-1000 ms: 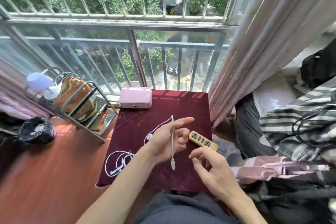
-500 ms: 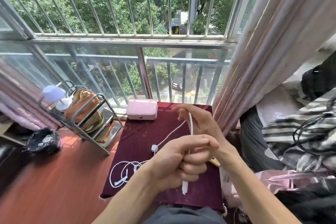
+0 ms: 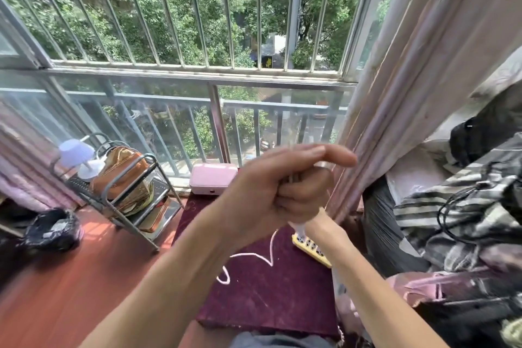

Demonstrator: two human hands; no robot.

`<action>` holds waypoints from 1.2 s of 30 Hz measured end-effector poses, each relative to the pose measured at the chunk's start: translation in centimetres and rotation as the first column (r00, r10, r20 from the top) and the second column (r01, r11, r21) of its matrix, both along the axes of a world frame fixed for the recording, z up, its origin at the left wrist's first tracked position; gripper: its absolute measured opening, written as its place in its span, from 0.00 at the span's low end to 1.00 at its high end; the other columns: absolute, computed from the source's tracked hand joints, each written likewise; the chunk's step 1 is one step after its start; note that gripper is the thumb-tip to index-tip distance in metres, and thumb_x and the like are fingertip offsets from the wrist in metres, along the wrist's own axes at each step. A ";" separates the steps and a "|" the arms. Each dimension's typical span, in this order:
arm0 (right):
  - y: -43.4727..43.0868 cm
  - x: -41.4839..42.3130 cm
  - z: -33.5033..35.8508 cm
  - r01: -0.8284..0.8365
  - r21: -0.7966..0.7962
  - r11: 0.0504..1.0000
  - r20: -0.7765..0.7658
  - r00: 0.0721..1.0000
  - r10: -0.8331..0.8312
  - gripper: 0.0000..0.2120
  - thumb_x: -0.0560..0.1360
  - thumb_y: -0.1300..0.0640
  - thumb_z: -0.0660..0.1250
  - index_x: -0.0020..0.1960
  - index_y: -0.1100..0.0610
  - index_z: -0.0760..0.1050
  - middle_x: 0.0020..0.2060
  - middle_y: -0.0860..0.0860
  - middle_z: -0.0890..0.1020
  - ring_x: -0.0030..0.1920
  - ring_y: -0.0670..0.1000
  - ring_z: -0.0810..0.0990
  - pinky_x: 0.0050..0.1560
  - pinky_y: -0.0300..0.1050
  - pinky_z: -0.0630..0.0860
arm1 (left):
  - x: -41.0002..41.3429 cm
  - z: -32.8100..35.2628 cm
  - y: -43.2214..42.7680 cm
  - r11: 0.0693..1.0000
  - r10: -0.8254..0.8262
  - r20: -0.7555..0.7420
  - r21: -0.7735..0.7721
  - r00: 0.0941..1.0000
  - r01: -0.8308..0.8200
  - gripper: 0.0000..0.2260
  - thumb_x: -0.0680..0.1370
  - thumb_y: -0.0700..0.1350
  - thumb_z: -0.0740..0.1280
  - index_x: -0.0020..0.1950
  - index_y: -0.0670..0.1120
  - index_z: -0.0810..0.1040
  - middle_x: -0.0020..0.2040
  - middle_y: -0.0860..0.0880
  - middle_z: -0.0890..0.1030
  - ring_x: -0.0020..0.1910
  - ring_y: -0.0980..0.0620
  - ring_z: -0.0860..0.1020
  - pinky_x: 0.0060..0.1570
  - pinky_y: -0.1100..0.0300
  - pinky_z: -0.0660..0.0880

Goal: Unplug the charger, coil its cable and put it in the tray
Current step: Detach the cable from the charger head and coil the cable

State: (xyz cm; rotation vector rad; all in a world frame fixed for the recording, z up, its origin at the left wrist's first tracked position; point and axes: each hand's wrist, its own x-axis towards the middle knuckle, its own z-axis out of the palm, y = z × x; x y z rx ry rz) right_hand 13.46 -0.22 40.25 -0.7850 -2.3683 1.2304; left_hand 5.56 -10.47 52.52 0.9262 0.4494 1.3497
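My left hand (image 3: 260, 195) is raised in front of me, fingers curled around loops of the white charger cable (image 3: 254, 256). My right hand (image 3: 308, 192) sits right behind it, largely hidden, pinching the same cable. A loose length of cable trails down from the hands and lies in a wavy line on the dark red cloth of the small table (image 3: 268, 297). A white plug end pokes out below the hands. The yellow power strip (image 3: 310, 248) lies at the table's right edge. A pink box (image 3: 211, 178) rests at the table's far edge.
A metal rack (image 3: 127, 200) with bags and a small purple lamp (image 3: 76, 154) stands left of the table on the red floor. A black bag (image 3: 50, 230) lies further left. Curtains and piled clothes crowd the right. Window bars fill the back.
Both hands have risen higher with the cable. The loops that lay at the table's left are gone from the cloth; less cable rests there now. The camera has tilted up.
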 end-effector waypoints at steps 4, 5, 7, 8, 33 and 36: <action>0.5 0.1 -2.8 -0.057 0.181 0.982 0.175 0.984 0.025 0.11 0.88 0.50 0.53 0.59 0.47 0.74 0.32 0.33 0.81 0.33 0.36 0.79 0.41 0.46 0.73 | -3.3 1.2 1.7 0.996 0.074 -0.114 0.052 0.991 -0.068 0.15 0.82 0.43 0.56 0.58 0.40 0.80 0.27 0.54 0.62 0.26 0.55 0.54 0.25 0.58 0.49; -0.2 0.3 -2.1 -0.079 0.177 0.981 0.186 0.981 0.045 0.11 0.88 0.47 0.52 0.60 0.48 0.72 0.31 0.34 0.80 0.32 0.37 0.79 0.41 0.47 0.73 | -4.0 1.2 2.3 0.994 0.103 -0.143 0.042 0.984 -0.098 0.15 0.83 0.43 0.55 0.57 0.40 0.80 0.27 0.55 0.64 0.25 0.55 0.54 0.25 0.59 0.50; -1.2 1.1 -2.0 -0.128 0.237 0.963 0.265 0.962 0.062 0.11 0.88 0.45 0.50 0.60 0.47 0.69 0.38 0.42 0.83 0.40 0.49 0.84 0.47 0.55 0.78 | -5.3 0.8 3.2 0.983 0.179 -0.208 0.004 0.962 -0.182 0.15 0.83 0.41 0.53 0.58 0.40 0.78 0.27 0.54 0.66 0.25 0.55 0.55 0.24 0.61 0.51; -1.7 1.5 -1.4 -0.174 0.257 0.951 0.312 0.946 0.089 0.11 0.88 0.44 0.49 0.60 0.47 0.68 0.44 0.45 0.85 0.45 0.56 0.85 0.50 0.58 0.79 | -5.9 0.4 3.6 0.973 0.219 -0.246 -0.017 0.944 -0.230 0.14 0.84 0.41 0.53 0.59 0.40 0.77 0.28 0.54 0.66 0.25 0.55 0.55 0.24 0.61 0.51; 1.9 2.4 3.6 -0.194 0.429 0.882 -0.018 0.975 0.223 0.04 0.79 0.53 0.74 0.52 0.51 0.86 0.42 0.43 0.78 0.38 0.45 0.76 0.41 0.44 0.77 | -4.5 -14.6 1.5 0.827 0.118 -0.467 -0.443 0.876 -0.347 0.13 0.82 0.45 0.62 0.58 0.40 0.83 0.46 0.42 0.84 0.49 0.41 0.84 0.58 0.44 0.80; 3.0 1.7 2.9 -0.148 0.282 0.948 -0.094 0.979 0.181 0.05 0.77 0.51 0.76 0.49 0.53 0.86 0.41 0.48 0.81 0.37 0.50 0.77 0.39 0.47 0.77 | -3.5 -14.4 1.7 0.823 0.124 -0.292 -0.504 0.948 -0.263 0.21 0.82 0.52 0.61 0.58 0.34 0.79 0.43 0.39 0.82 0.41 0.42 0.83 0.61 0.37 0.75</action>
